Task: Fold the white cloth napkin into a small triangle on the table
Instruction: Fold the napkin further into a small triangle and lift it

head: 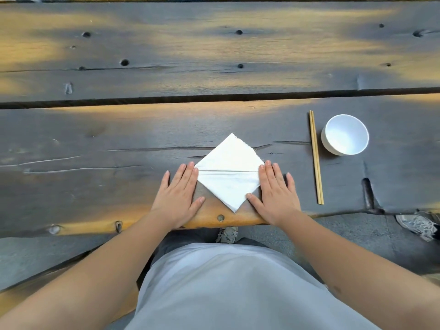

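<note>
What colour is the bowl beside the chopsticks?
The bowl is plain white, inside and outside; the head view shows it clearly.

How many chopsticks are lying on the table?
2. Both chopsticks lie side by side, touching, on the wooden table, between the white napkin and the white bowl.

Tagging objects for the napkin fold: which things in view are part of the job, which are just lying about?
In the job:
napkin, lying as a diamond with a crease across
left hand, flat at its left corner
right hand, flat at its right corner
table

Lying about:
chopsticks, right of the napkin
bowl, white, beside them
</note>
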